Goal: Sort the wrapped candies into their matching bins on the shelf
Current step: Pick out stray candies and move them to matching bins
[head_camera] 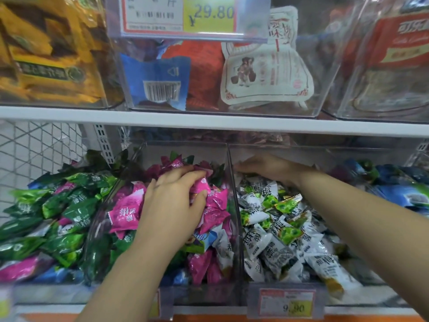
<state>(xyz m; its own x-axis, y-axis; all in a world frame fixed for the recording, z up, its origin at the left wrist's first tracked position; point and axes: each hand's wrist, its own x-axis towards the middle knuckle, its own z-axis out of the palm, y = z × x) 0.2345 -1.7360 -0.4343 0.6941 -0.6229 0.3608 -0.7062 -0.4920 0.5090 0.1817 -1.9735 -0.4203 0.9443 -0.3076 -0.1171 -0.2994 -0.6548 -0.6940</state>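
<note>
Two bare hands work in the lower half of the frame, above a row of four candy heaps, each too many to count. At centre, the clear plastic middle bin [185,143] holds the pink foil-wrapped candies [126,206], mixed with a few dark green, white and one blue. The left hand [171,198] lies palm down on this heap, forearm rising from the bottom edge, fingers curled round several pink pieces. To its right, the clear plastic right bin [301,147] holds the white-and-green wrapped candies [257,242]. The right hand [267,167] reaches to its back, fingers pointing left to the divider; whether it grasps anything I cannot tell. Green wrapped candies [74,210] fill the lower left, blue packets [399,191] the right edge. Two price tags show: 29.80 [181,13] above, 9.90 [287,302] below.
</note>
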